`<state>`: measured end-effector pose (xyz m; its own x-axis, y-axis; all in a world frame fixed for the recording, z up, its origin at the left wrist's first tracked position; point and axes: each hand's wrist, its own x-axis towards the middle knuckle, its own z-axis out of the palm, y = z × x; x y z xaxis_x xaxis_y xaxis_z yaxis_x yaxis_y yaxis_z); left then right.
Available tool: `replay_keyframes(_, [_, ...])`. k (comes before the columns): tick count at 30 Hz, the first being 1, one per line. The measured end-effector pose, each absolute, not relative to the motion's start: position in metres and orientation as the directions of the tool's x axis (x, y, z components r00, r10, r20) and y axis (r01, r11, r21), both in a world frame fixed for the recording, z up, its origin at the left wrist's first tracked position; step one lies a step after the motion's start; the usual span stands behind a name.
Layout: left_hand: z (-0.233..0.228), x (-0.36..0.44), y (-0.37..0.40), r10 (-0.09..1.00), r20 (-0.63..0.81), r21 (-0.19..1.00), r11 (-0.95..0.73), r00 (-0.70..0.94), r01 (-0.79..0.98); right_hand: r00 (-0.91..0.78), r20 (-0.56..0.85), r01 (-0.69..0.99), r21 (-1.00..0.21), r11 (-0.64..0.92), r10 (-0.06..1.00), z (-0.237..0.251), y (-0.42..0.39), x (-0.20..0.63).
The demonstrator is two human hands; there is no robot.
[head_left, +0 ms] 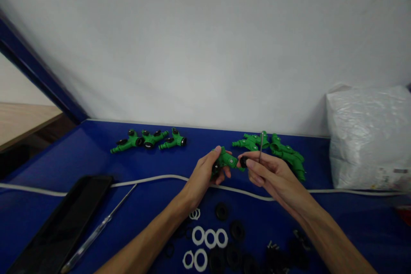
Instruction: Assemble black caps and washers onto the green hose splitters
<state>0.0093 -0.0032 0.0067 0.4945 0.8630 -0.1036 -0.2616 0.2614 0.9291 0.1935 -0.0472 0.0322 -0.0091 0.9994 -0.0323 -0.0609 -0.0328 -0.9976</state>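
Note:
My left hand (210,167) grips a green Y-shaped hose connector (227,159) with a black part on its near side. Close to its right end, my right hand (268,169) pinches a small black knob (243,162) between thumb and fingertips. The same hand also holds a thin metal rod (261,145) that points upward; its lower end is hidden in the fingers. Behind the right hand lie several green connectors without black parts (289,154). Farther left, green connectors fitted with black knobs (128,141) lie in a row.
White rings (210,238), black rings (237,230) and small screws (272,245) are spread in front of me. A white cable (154,178) crosses the blue table. At left lie a dark phone-like slab (61,227) and a screwdriver (99,227). A plastic-wrapped package (369,141) stands at right.

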Motion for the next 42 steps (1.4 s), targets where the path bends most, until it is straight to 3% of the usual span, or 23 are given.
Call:
replay_keyframes(6, [0.011,0.009,-0.006,0.874,-0.11,0.947,0.236,0.472,-0.216,0.068,0.078,0.281,-0.958,0.056,0.995,0.032,-0.047,0.19])
replay_keyframes(13, [0.012,0.009,-0.012,0.889,0.002,0.986,0.075,0.459,-0.149,0.067,0.274,0.454,-0.864,0.215,0.959,0.023,-0.048,0.186])
replay_keyframes(18, [0.008,0.007,-0.013,0.898,0.0,0.995,0.042,0.441,-0.086,0.027,0.412,0.563,-0.759,0.327,0.911,0.014,-0.05,0.183])
replay_keyframes(24, [0.011,0.005,-0.013,0.883,-0.056,0.989,0.112,0.466,-0.093,-0.072,0.574,0.651,-0.593,0.474,0.816,0.017,-0.05,0.181])
replay_keyframes(30, [0.012,0.005,-0.009,0.861,-0.152,0.959,0.248,0.486,-0.139,-0.205,0.633,0.716,-0.423,0.556,0.746,0.011,-0.052,0.187])
replay_keyframes(34, [0.008,0.005,-0.007,0.851,-0.203,0.943,0.304,0.484,-0.138,-0.245,0.619,0.714,-0.405,0.571,0.746,0.009,-0.054,0.188])
replay_keyframes(42, [0.012,0.006,-0.008,0.85,-0.091,0.957,0.219,0.519,-0.191,-0.152,0.666,0.651,-0.488,0.581,0.73,0.021,-0.055,0.181])
